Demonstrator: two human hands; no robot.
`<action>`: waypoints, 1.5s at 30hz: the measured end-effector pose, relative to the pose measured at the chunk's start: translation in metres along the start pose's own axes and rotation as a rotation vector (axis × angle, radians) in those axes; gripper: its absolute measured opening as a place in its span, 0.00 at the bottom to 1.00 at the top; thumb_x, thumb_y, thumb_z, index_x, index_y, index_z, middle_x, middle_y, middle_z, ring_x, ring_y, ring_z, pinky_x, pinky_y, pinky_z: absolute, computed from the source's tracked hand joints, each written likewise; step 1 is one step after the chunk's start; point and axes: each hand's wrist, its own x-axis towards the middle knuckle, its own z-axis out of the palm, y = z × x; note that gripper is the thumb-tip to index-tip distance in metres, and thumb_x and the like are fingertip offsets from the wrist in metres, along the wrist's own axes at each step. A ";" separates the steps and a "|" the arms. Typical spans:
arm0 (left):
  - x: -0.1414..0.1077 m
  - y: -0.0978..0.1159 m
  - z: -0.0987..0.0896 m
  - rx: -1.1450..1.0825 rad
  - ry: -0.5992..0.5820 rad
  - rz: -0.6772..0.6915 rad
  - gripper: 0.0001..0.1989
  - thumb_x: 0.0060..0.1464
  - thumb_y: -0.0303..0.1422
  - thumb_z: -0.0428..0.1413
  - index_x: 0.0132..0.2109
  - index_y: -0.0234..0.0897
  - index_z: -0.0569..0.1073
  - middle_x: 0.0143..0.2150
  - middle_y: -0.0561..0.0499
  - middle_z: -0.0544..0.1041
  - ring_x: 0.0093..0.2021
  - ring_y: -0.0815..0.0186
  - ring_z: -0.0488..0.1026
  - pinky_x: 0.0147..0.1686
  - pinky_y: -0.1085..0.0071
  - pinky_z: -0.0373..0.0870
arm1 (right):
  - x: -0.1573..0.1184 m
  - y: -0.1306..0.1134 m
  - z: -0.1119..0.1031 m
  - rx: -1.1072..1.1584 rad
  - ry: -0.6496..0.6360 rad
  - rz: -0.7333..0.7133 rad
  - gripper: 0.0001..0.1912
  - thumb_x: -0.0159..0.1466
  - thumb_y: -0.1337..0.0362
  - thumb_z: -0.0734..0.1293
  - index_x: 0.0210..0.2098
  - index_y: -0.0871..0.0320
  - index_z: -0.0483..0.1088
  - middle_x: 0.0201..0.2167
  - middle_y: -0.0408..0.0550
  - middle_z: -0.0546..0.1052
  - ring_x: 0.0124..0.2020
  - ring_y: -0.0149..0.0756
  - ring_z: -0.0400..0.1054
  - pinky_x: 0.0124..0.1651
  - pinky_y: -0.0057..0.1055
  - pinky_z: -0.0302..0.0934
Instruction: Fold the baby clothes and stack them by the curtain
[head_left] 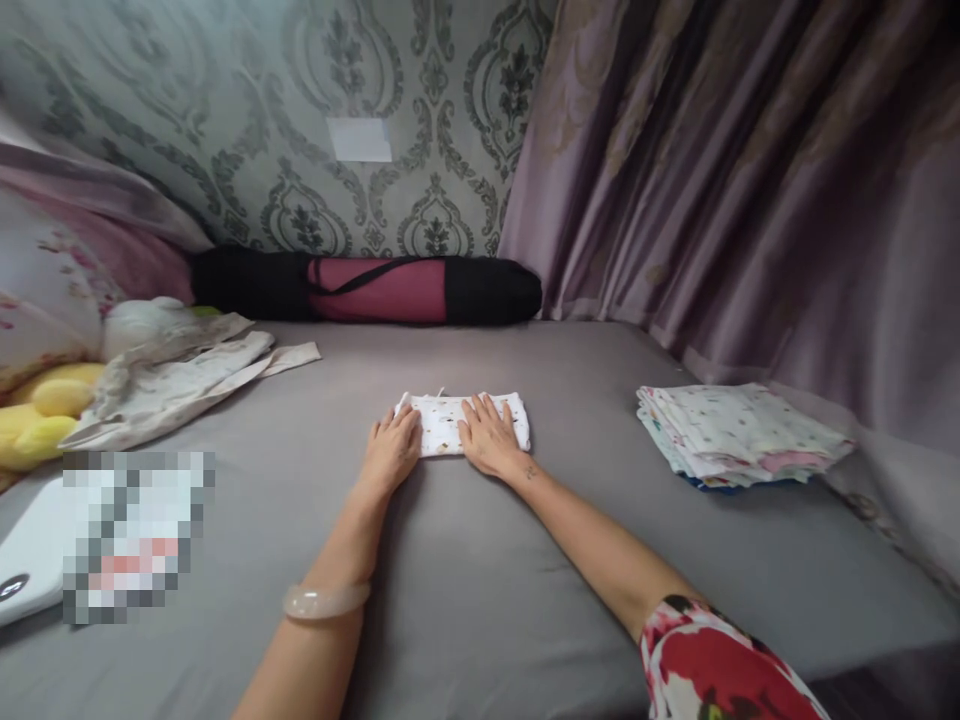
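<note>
A small white cloth [441,425] with tiny printed spots lies folded into a flat rectangle on the grey bed sheet [480,600]. My left hand [391,445] rests on its left end, palm down with the fingers stretched forward. Over the right half, my right hand [491,435] lies flat with its fingers spread on the fabric. Neither hand grips the cloth. Parts of the cloth are hidden under both hands.
Off to the right is a stack of folded printed cloths [742,430]. A black and maroon long bag [375,290] lies along the wall. At left are a crumpled pale garment [187,375], a yellow plush toy [52,410] and a white object [45,540], partly blurred. Curtains [675,180] hang at right.
</note>
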 end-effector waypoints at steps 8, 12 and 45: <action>-0.002 -0.002 0.002 -0.006 0.011 0.000 0.19 0.64 0.33 0.44 0.59 0.42 0.67 0.67 0.44 0.62 0.68 0.50 0.54 0.63 0.46 0.52 | 0.001 0.018 -0.013 0.060 -0.047 -0.014 0.31 0.72 0.55 0.45 0.68 0.62 0.51 0.70 0.55 0.51 0.71 0.43 0.39 0.69 0.49 0.30; -0.001 -0.002 0.000 0.037 0.029 0.008 0.18 0.64 0.35 0.43 0.57 0.42 0.69 0.66 0.46 0.64 0.67 0.51 0.56 0.62 0.50 0.54 | -0.003 0.044 -0.013 -0.031 0.010 0.049 0.32 0.71 0.55 0.47 0.68 0.69 0.50 0.70 0.58 0.49 0.71 0.44 0.39 0.70 0.46 0.28; 0.127 0.007 -0.058 0.133 -0.576 -0.064 0.18 0.33 0.31 0.62 0.37 0.38 0.79 0.37 0.46 0.81 0.35 0.57 0.76 0.37 0.68 0.72 | 0.052 0.085 -0.035 -0.009 -0.237 0.134 0.17 0.67 0.63 0.59 0.53 0.58 0.69 0.54 0.59 0.70 0.56 0.48 0.62 0.53 0.39 0.54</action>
